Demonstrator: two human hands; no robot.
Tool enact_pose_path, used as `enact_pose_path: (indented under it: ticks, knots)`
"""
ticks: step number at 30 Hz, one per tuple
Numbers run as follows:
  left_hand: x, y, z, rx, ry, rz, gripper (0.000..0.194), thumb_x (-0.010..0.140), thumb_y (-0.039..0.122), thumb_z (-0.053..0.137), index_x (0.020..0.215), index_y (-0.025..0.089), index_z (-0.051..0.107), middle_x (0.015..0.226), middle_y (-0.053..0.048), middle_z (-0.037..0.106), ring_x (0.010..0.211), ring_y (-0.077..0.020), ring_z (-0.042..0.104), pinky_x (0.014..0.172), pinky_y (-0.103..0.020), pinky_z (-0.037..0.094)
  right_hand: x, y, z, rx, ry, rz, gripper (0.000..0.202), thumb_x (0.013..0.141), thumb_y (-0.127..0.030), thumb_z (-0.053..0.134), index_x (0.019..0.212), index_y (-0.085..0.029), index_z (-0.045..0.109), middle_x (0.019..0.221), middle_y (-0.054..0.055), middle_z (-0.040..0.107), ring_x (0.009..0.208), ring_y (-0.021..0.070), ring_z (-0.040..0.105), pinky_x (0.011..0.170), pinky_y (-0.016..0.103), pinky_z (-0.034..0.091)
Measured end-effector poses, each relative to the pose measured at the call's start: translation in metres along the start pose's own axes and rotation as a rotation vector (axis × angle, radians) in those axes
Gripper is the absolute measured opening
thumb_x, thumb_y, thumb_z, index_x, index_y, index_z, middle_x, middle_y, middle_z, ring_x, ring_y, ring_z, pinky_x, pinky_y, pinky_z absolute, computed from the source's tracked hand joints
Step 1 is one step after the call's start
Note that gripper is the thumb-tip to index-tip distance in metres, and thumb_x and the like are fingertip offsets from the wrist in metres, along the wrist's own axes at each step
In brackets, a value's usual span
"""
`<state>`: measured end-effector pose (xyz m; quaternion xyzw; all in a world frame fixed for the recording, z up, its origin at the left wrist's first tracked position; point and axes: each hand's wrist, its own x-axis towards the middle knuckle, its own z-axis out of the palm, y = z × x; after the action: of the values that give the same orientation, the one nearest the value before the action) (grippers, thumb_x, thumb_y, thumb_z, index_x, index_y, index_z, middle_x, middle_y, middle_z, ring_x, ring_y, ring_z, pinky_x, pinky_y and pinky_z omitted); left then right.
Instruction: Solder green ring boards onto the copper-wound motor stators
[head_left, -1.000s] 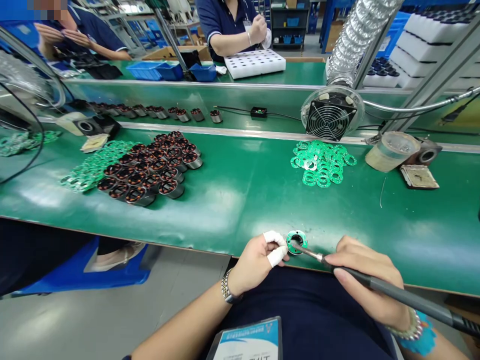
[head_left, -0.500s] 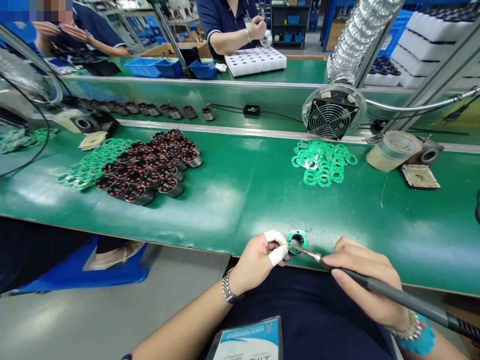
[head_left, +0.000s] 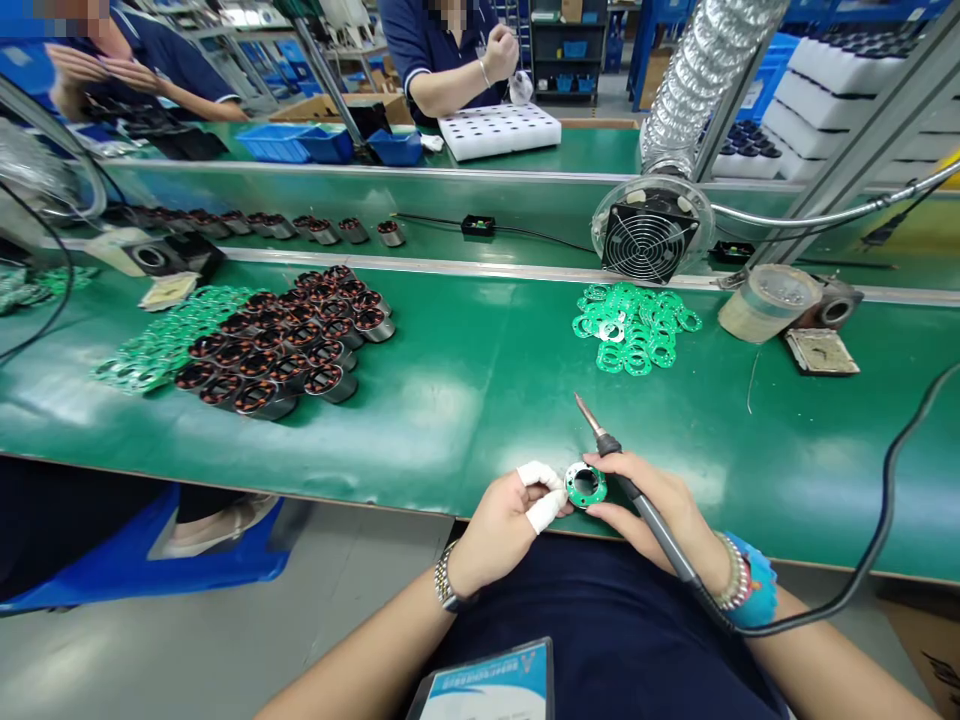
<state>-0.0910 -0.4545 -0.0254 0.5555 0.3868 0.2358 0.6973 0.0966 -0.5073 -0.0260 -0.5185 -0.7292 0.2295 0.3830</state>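
A green ring-shaped circuit board (head_left: 586,485), seemingly on a round part, is at the bench's front edge. My left hand (head_left: 517,508), with white covers on thumb and forefinger, pinches its left side. My right hand (head_left: 660,505) touches its right side with thumb and forefinger while holding a soldering iron (head_left: 649,515). The iron's tip points up and away from the ring, over the green bench. What lies beneath the board is mostly hidden.
Copper-wound motor parts (head_left: 289,340) stand in rows at the left beside green boards (head_left: 169,340). More ring boards (head_left: 636,325) are piled ahead, below a fan (head_left: 649,243). A tape-wrapped cup (head_left: 769,303) and sponge tray (head_left: 821,352) sit right. Two people work across the bench.
The soldering iron's tip has left the ring and now points forward. My right hand has moved left, bringing its thumb and forefinger to the ring. The view has shifted slightly.
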Motion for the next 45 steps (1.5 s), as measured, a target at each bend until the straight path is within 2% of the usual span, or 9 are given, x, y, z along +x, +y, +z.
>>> enact_pose_path:
  ticks: [13,20,27,30,32,37,39,41,45]
  knots:
    - [-0.001,-0.001,-0.011,0.286,-0.018,0.111,0.011,0.081,0.025,0.055,0.082,0.015,0.059,0.079,-0.004,0.062,0.075,-0.0143,0.06,0.072,-0.027,0.049,0.002,0.003,0.0,0.066,-0.001,0.098,0.039,0.077,-0.023,0.065,0.112,-0.022,0.05,0.102,0.006,0.062,0.09,0.0178,0.061,0.079,0.027,0.049]
    - [0.0,0.003,-0.008,0.259,-0.102,-0.016,0.013,0.085,0.023,0.045,0.082,0.014,0.054,0.072,-0.004,0.063,0.056,-0.0118,0.061,0.057,-0.024,0.051,0.001,0.002,0.0,0.091,-0.009,0.154,0.038,0.076,-0.025,0.065,0.111,-0.023,0.05,0.104,0.005,0.061,0.092,0.0176,0.06,0.082,0.028,0.047]
    - [-0.007,-0.005,-0.02,1.185,0.102,0.766,0.02,0.084,0.017,0.049,0.102,0.014,0.057,0.095,-0.011,0.065,0.08,-0.0205,0.061,0.067,-0.032,0.052,0.002,0.003,0.0,0.114,0.0,0.132,0.037,0.077,-0.026,0.064,0.111,-0.022,0.05,0.103,0.005,0.061,0.09,0.0174,0.06,0.083,0.029,0.047]
    - [-0.007,-0.003,-0.02,1.301,0.078,0.871,0.017,0.083,0.014,0.047,0.094,0.013,0.06,0.091,-0.011,0.066,0.076,-0.0205,0.061,0.06,-0.03,0.051,0.001,0.003,0.001,0.108,0.003,0.121,0.037,0.077,-0.027,0.064,0.111,-0.022,0.05,0.103,0.005,0.061,0.09,0.0178,0.061,0.083,0.029,0.048]
    - [-0.005,0.003,-0.016,1.216,0.042,0.757,0.016,0.083,0.015,0.046,0.085,0.014,0.061,0.086,-0.01,0.065,0.073,-0.0196,0.061,0.06,-0.03,0.05,0.0,0.003,0.002,0.104,0.01,0.12,0.037,0.077,-0.027,0.064,0.111,-0.022,0.05,0.103,0.005,0.062,0.089,0.0183,0.061,0.082,0.03,0.048]
    - [0.004,0.012,-0.003,0.41,-0.083,0.001,0.02,0.082,0.021,0.04,0.068,0.015,0.052,0.056,0.0,0.052,0.046,-0.0114,0.052,0.041,-0.021,0.044,0.0,0.004,0.004,0.091,0.036,0.098,0.037,0.077,-0.026,0.064,0.111,-0.022,0.05,0.102,0.006,0.062,0.089,0.0191,0.062,0.08,0.03,0.049]
    - [0.004,0.011,-0.004,0.241,-0.11,-0.142,0.019,0.083,0.025,0.041,0.071,0.015,0.052,0.057,0.001,0.052,0.045,-0.0108,0.052,0.038,-0.02,0.042,0.0,0.004,0.004,0.093,0.039,0.089,0.037,0.077,-0.025,0.063,0.111,-0.022,0.05,0.102,0.006,0.062,0.089,0.0185,0.062,0.079,0.029,0.049]
    - [0.002,0.009,-0.008,0.353,-0.07,-0.034,0.016,0.082,0.027,0.048,0.081,0.014,0.057,0.066,-0.001,0.058,0.053,-0.0117,0.056,0.046,-0.021,0.047,0.0,0.003,0.004,0.1,0.039,0.089,0.037,0.077,-0.024,0.064,0.112,-0.022,0.05,0.102,0.006,0.062,0.088,0.0177,0.061,0.078,0.028,0.049]
    - [-0.003,0.003,-0.02,0.749,0.051,0.487,0.014,0.08,0.02,0.056,0.092,0.018,0.064,0.084,-0.006,0.065,0.074,-0.0145,0.061,0.067,-0.026,0.05,0.0,0.001,0.003,0.111,0.047,0.086,0.038,0.077,-0.023,0.064,0.112,-0.021,0.05,0.1,0.005,0.062,0.085,0.0166,0.062,0.075,0.027,0.05]
